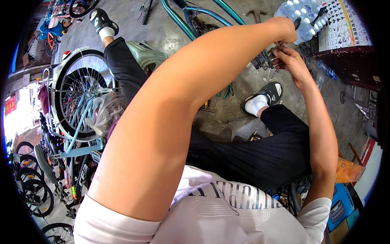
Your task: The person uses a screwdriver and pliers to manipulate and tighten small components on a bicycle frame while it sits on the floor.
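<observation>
My left arm reaches across the middle, and my left hand [286,31] is closed at the upper right. A dark piece [297,22] shows at its far side, too covered for me to tell its kind. Just below it, my right hand [289,62] has its fingers curled and pinched together, and what they hold is too small to make out. Thin metal parts and dark bike components [263,61] lie right by the fingertips. A teal bicycle frame [178,20] stands beyond my left forearm, partly hidden by it.
Water bottles [290,10] in a pack stand beyond my hands, near a printed sheet [343,24]. A hammer [256,15] lies on the concrete floor. A bicycle wheel [83,91] and parked bikes fill the left. At lower right sits a blue case [340,207].
</observation>
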A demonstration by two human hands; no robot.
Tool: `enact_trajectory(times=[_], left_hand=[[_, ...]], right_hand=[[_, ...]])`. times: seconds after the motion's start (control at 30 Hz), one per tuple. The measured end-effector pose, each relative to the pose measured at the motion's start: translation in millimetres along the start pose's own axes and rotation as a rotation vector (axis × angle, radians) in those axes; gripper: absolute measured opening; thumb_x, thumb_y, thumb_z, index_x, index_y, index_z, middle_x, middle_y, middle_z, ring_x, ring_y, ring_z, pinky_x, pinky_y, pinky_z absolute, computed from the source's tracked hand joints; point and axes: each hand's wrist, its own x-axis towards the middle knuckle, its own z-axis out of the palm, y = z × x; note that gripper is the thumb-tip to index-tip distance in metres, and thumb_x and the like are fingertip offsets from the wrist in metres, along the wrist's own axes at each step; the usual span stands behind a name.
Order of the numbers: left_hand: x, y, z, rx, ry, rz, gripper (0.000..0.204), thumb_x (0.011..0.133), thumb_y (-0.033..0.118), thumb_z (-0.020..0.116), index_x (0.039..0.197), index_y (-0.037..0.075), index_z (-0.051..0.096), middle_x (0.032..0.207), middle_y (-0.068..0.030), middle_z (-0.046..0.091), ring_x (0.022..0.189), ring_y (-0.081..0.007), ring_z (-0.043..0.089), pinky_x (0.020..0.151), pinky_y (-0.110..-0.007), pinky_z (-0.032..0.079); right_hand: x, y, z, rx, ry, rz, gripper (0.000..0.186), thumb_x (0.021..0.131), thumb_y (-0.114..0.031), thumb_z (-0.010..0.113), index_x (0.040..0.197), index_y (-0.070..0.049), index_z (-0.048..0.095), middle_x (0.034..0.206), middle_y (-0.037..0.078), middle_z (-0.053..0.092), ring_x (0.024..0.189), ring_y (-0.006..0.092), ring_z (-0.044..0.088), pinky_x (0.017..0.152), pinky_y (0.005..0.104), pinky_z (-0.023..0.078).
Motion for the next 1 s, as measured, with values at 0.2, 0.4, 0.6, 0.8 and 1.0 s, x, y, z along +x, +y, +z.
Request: enact_trajectory(times=[0.2, 0.4, 0.6, 0.8, 1.0], left_hand=[[-15.6, 7.3, 5.3, -0.066, 0.167, 0.312, 0.028, 0.09, 0.029, 0.071, 0.102, 0.005, 0.08, 0.09, -0.0103, 0.077, 0.076, -0.0216, 0.074, 0.073, -0.038, 0.059], [-55.0, 17.1, -34.9, -0.299, 0.311, 0.548, 0.029, 0.095, 0.019, 0.067, 0.12, 0.006, 0.069, 0.105, -0.0132, 0.074, 0.084, -0.0274, 0.07, 0.08, -0.039, 0.057], [-174.0, -38.3, -52.3, -0.749, 0.909, 0.738, 0.035, 0.104, 0.032, 0.062, 0.09, 0.001, 0.067, 0.07, 0.0018, 0.057, 0.059, -0.0078, 0.049, 0.051, -0.026, 0.037], [-246.2, -159.5, -0.4, -1.262, 1.123, 0.049, 0.032, 0.106, 0.03, 0.061, 0.1, 0.0, 0.071, 0.071, 0.0058, 0.052, 0.058, -0.0031, 0.039, 0.053, -0.021, 0.029], [-204.8, -167.2, 28.8, -0.976, 1.185, -0.092, 0.058, 0.088, 0.031, 0.082, 0.132, -0.003, 0.064, 0.108, -0.0134, 0.075, 0.103, -0.0201, 0.068, 0.093, -0.034, 0.052]], right_hand=[[0.8, 11.5, -6.1, 0.192, 0.121, -0.165, 0.028, 0.101, -0.025, 0.066, 0.118, -0.004, 0.07, 0.105, 0.003, 0.072, 0.091, 0.0114, 0.064, 0.086, 0.0294, 0.048], [-11.3, -10.8, -7.0, 0.11, 0.152, -0.439, 0.033, 0.102, -0.028, 0.067, 0.123, -0.003, 0.069, 0.108, 0.002, 0.072, 0.096, 0.0095, 0.063, 0.088, 0.0275, 0.049], [-9.1, -12.4, -2.1, -0.277, -0.072, -0.427, 0.054, 0.097, -0.039, 0.072, 0.139, -0.008, 0.06, 0.122, 0.008, 0.066, 0.109, 0.0158, 0.062, 0.095, 0.0312, 0.05], [-19.0, -28.4, 30.0, -0.388, -0.133, -0.272, 0.078, 0.089, -0.045, 0.076, 0.147, 0.0, 0.051, 0.141, 0.022, 0.06, 0.13, 0.0287, 0.059, 0.108, 0.0399, 0.047], [-10.7, -51.5, 50.4, -0.653, -0.13, -0.119, 0.065, 0.092, -0.048, 0.071, 0.131, 0.003, 0.062, 0.113, 0.019, 0.073, 0.109, 0.0281, 0.069, 0.099, 0.0393, 0.05]])
